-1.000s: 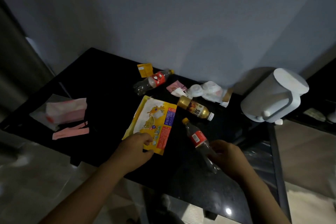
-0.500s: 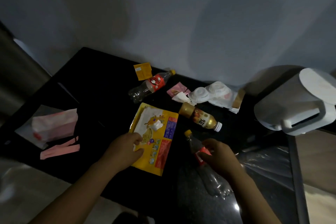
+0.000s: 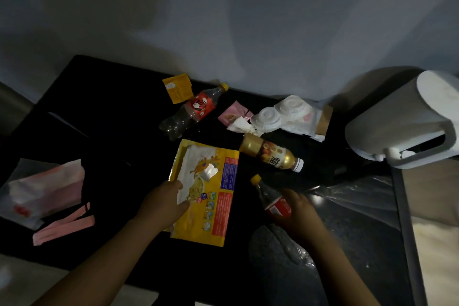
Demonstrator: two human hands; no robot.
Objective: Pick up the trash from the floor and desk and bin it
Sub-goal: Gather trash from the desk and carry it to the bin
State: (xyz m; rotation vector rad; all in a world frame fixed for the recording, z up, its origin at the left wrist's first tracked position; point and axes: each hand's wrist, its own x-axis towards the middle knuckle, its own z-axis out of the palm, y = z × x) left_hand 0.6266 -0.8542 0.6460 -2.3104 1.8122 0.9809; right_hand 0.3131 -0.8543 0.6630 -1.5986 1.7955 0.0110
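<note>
Desk [image 3: 111,112], black, one: its far edge is set against the wall, and its right edge is met by one white bin [image 3: 402,119]. Bare dark top is seen across the far-left corner and between the left-edge items and the centre. Yellow packet [image 3: 223,206], one, is laid flat at the centre; its long axis runs from the far edge toward the near edge. The left hand [image 3: 165,202] is rested on its near-left part with fingers bent; whether the packet is pinched cannot be told. Bottles, three. The near cola bottle [image 3: 273,202] is gripped round its red label by the curled fingers of the right hand [image 3: 298,211], right of the packet, with its yellow cap pointed far-left and its base trailed toward the near edge. The far cola bottle [image 3: 191,112] is laid near the far edge, cap pointed far-right. The gold bottle [image 3: 270,155] is laid between them, white cap pointed right. Yellow sachet [image 3: 178,87], one, at the far edge. Pink wrapper [image 3: 232,114], one, is placed beside two white lids [image 3: 280,114]. Pink-and-white bag [image 3: 47,191], one, at the left edge, with two pink strips [image 3: 64,227] just beside it. Clear plastic sheet [image 3: 360,196], one, is spread toward the right edge.
</note>
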